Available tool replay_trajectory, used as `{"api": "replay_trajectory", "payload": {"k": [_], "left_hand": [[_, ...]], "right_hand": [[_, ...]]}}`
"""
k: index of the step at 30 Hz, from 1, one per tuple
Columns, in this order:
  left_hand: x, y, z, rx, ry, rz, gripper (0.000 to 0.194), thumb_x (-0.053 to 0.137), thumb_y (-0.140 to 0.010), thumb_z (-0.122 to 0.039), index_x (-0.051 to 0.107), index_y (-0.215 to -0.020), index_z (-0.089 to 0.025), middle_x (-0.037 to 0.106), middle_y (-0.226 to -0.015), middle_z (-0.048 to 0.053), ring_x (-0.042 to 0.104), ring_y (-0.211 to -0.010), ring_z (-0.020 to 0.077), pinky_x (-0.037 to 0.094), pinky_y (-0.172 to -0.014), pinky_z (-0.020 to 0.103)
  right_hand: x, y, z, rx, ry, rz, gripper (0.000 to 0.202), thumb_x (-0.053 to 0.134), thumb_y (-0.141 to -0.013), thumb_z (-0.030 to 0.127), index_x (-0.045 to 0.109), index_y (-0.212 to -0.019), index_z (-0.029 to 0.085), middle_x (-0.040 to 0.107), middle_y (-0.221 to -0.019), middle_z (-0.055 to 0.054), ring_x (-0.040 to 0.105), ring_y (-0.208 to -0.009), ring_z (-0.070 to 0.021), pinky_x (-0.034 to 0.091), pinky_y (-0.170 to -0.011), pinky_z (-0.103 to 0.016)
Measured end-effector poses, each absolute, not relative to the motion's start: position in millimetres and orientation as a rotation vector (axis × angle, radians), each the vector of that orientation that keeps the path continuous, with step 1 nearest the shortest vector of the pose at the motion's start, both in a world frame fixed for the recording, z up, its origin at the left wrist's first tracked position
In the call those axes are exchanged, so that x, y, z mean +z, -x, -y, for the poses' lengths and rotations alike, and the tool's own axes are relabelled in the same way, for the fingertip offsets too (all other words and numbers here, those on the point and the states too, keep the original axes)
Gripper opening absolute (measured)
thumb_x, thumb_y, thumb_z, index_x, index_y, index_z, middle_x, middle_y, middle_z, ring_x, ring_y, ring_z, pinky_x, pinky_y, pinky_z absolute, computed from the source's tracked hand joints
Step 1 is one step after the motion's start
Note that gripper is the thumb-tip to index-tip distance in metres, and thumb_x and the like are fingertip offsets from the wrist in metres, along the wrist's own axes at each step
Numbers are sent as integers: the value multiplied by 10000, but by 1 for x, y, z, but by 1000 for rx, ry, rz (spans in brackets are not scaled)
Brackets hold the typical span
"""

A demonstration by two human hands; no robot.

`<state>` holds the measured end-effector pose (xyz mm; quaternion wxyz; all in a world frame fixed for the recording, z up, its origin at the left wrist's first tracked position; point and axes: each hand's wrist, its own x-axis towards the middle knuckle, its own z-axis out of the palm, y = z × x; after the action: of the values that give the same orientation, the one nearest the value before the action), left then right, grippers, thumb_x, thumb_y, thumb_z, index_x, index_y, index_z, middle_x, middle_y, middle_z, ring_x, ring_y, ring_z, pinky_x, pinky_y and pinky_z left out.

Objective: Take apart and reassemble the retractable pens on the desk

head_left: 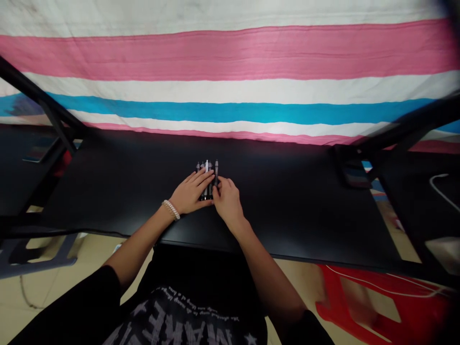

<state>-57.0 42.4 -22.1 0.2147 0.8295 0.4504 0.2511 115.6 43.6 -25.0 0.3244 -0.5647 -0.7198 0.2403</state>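
Several pens (207, 166) lie side by side on the black table (287, 201), their tips or ends pointing away from me. My left hand (192, 191), with a pale bracelet at the wrist, rests flat over them with its fingers stretched out. At the right side of the row, my right hand (227, 197) has its thumb and forefinger closed round the lower part of a dark pen (216, 168). That pen stands slightly apart from the others. The lower parts of the pens are partly hidden under my left hand.
A striped cloth (230, 52) hangs behind the table. Black frame bars (59, 120) rise at both sides. A dark phone-like object (354, 167) lies at the table's right end. Red stools (334, 306) stand below right, a grey stool (66, 254) below left.
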Motion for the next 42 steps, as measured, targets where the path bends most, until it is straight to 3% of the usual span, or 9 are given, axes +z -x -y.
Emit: {"api": "replay_trajectory", "payload": {"k": [6,11,19,23,27,31,34,39,42], "left_hand": [[-17,56,-37,760,-2287,-1268,901,711,-772,-669,461,-1493,-191,436,-1572,179,322,-1501,353,212,-1236,563],[5,42,-5,1332,-1419,-1234,488,654,-930,-424,573,-1365,-217,592,-1426,158,546,-1352,270,409,-1156,500],[30,15,29,1334,-583,-981,292,750,-868,-375,703,-1034,-140,714,-793,32,738,-758,148,628,-744,277],[24,9,34,1475,-486,-1025,395,808,-816,-334,662,-1151,-185,746,-864,38,762,-798,173,642,-739,291],[19,0,37,1588,-414,-1036,335,832,-787,-325,686,-1042,-166,752,-839,40,768,-786,179,646,-746,298],[17,-3,36,1678,-317,-1008,300,848,-771,-283,702,-1009,-175,745,-812,16,760,-784,161,640,-773,304],[17,-2,36,1688,-271,-1008,338,860,-759,-283,717,-1048,-179,763,-868,33,760,-820,162,632,-793,304],[15,-1,39,1691,-243,-1005,373,881,-730,-297,736,-1051,-177,750,-861,20,751,-821,151,619,-814,300],[13,-1,40,1701,-228,-1009,375,878,-734,-298,735,-1062,-187,746,-858,17,747,-808,145,618,-805,299]], "right_hand": [[-23,-135,-22,547,1603,1805,342,480,-921,209,663,-1175,73,647,-996,-160,649,-817,-236,560,-795,-415],[-2,-148,13,820,1488,1478,287,549,-932,296,684,-1148,165,660,-942,-80,651,-769,-181,580,-740,-359],[18,-136,58,1557,1122,1198,253,652,-917,404,726,-1046,200,644,-824,-10,521,-459,-48,402,-374,-175],[8,-132,67,1619,1201,1139,346,579,-961,465,735,-1029,164,627,-615,15,485,-379,-63,346,-327,-173],[-2,-128,73,1147,1272,1312,247,580,-977,331,773,-1044,193,638,-636,7,541,-433,-86,463,-409,-215],[-10,-127,68,658,1155,1432,160,655,-917,223,790,-993,263,744,-989,-65,710,-863,-190,617,-756,-340],[-11,-128,63,820,1202,1383,264,708,-893,266,734,-1156,259,740,-1008,-65,719,-855,-190,628,-752,-344],[-8,-125,64,955,1201,1307,133,699,-904,298,769,-999,238,728,-994,-66,716,-845,-182,624,-759,-335],[-8,-123,65,1063,1221,1238,181,662,-931,317,754,-1061,231,724,-867,-42,687,-679,-146,598,-601,-279]]}}
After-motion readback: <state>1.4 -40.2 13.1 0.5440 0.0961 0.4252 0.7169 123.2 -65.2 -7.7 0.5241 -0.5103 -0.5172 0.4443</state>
